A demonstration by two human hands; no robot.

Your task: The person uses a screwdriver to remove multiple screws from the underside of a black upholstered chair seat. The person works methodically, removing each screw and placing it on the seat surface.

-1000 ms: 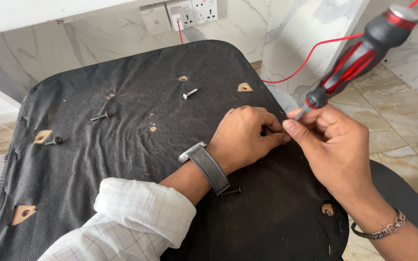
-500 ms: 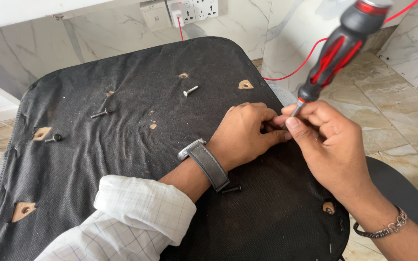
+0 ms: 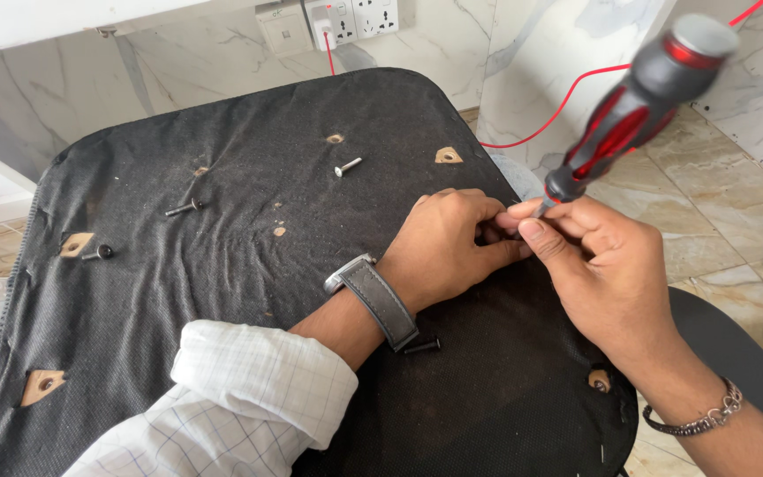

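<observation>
**Two hands meet at the seat's right edge**

The right hand pinches the thin metal shaft of a red-and-black screwdriver between thumb and fingertips, its fat handle tilting up and away to the right. The tip is hidden where the two hands come together. The left hand is curled tight against it, fingers folded in on something too small to make out — what it holds, if anything, cannot be told. Both hands rest on the black fabric underside of a seat, near its right edge.

Loose on the fabric lie a silver screw, a dark screw to its left, and a black screw just beside the grey watch strap. A red cable runs across the marble floor beyond.
</observation>
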